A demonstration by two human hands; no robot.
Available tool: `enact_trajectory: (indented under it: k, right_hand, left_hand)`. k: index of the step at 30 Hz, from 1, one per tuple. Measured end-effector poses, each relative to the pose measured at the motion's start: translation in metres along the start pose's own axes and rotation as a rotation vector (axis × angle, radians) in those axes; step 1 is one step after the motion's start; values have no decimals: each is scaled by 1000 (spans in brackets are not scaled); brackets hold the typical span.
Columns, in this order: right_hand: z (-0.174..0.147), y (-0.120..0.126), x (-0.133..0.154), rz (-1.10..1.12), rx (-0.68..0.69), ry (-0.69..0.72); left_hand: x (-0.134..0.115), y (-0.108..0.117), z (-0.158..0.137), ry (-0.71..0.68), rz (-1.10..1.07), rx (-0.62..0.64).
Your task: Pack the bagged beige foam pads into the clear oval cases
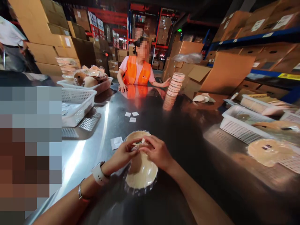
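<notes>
A beige stick-on bra [142, 175] lies on the dark, shiny table, its two rounded cups covered in clear, crinkled plastic. My left hand [127, 149] pinches at the middle between the cups, fingertips pressed together beside a small dark clasp [138, 142]. From the other side, my right hand [156, 151] closes its thumb and fingers on the same middle part. A bit of clear plastic shows between the fingertips; exactly what each one grips there is partly hidden. Just left of the far cup is a white square packet [116, 142].
Small white cards [132, 119] lie ahead. Behind them, a person in an orange vest [138, 70] reaches toward a tall stack of cups [174, 86]. White baskets flank the table, one at left [81, 106], another at right [243, 125] with more beige cups [264, 151].
</notes>
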State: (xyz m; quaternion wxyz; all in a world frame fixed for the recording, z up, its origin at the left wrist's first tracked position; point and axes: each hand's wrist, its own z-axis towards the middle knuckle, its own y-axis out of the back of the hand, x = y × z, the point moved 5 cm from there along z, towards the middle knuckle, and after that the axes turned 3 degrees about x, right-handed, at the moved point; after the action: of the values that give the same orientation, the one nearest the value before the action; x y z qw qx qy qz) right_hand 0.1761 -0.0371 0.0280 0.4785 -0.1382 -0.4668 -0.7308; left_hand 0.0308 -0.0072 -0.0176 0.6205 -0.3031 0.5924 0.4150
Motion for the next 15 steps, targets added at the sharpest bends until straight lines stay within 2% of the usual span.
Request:
enact_trajectory:
  k: [3,6,10,12,15]
  right_hand:
    - [2,7,-17,71,-24,-249]
    - [0,4,-26,306,13,-425]
    - [-3,2,-23,482,-33,-519]
    - [-4,0,-19,532,-4,-570]
    - [-5,0,-12,540,22,-551]
  left_hand:
    - [-1,5,0,7,-36,-86]
    - [-7,9,-3,-20,-35,-129]
    - [-13,10,-9,-81,-23,-181]
    - [-16,9,-12,-125,-40,-184]
    - [-21,8,-15,-123,-37,-189]
